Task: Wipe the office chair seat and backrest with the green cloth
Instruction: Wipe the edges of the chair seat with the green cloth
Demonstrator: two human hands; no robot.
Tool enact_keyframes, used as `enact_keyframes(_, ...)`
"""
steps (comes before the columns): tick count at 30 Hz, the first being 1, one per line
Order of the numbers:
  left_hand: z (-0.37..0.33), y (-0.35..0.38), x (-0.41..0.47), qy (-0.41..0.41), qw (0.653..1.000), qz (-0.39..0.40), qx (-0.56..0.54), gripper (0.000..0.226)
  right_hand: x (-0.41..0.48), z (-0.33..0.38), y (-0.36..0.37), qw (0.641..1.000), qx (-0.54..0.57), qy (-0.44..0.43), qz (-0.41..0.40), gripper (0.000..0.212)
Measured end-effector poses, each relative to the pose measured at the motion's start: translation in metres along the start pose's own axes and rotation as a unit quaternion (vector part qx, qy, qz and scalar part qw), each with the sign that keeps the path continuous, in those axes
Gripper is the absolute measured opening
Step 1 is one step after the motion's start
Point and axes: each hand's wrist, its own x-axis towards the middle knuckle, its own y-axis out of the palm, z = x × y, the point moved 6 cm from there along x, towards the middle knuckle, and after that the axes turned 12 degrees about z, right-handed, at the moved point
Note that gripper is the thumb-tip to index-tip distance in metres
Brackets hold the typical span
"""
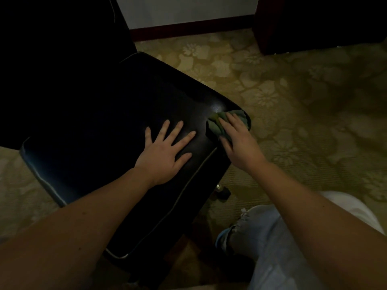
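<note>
The black office chair seat [109,122] fills the left middle of the head view, with pale piping along its edges. Its dark backrest [52,38] rises at the upper left, almost lost in shadow. My left hand [165,151] lies flat on the seat with fingers spread and straight. The green cloth [215,124] is bunched at the seat's right front corner. My right hand [236,139] presses down on the cloth with straight fingers, covering much of it.
Floral beige carpet [293,101] surrounds the chair. A chair caster [222,192] shows under the seat's right edge. Dark wooden furniture [314,21] stands at the upper right, with a dark baseboard [188,28] and pale wall behind. My knee in light jeans [261,237] is at the lower right.
</note>
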Motion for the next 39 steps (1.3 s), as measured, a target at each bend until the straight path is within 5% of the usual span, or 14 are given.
enact_keyframes(8,0.000,-0.001,0.002,-0.002,1.000,-0.003,-0.006,0.063,0.007,-0.012,-0.005,0.993,0.102,0.045,-0.038,0.048)
enact_keyframes(39,-0.004,-0.008,0.018,-0.039,0.998,-0.016,-0.041,0.061,0.011,-0.010,0.003,0.995,0.090,0.011,-0.046,0.047)
